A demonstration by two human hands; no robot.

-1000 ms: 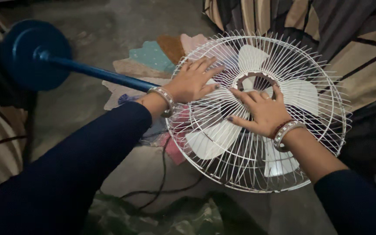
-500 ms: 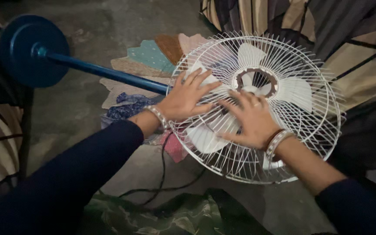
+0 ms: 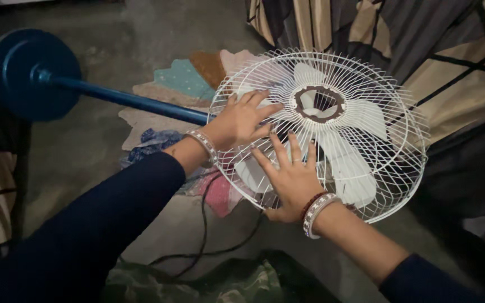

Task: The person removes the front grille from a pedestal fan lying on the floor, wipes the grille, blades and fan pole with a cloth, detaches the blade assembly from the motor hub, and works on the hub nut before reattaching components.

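Head view looks down on a bare grey concrete floor [image 3: 141,33], dim and stained, with striped tan and dark fabric [image 3: 422,50] filling the upper right of the frame. 1 pedestal fan lies tipped on its side: its white wire guard [image 3: 377,84] sits right of centre, its blue pole [image 3: 124,100] runs to the upper left, ending at 1 round blue base [image 3: 21,70]. Pale blades [image 3: 360,115] show behind the wires; their count is hard to make out. 1 patchwork mat [image 3: 189,76] lies under the pole, partly hidden by the guard. 1 black cord [image 3: 204,224] loops across the lower centre. 2 hands rest flat on the guard, fingers spread, gripping nothing: left hand [image 3: 241,119] on the guard's left part, right hand [image 3: 292,178] on its lower left edge. Each wrist wears a beaded bracelet. Mottled cloth at the bottom edge is cut off.
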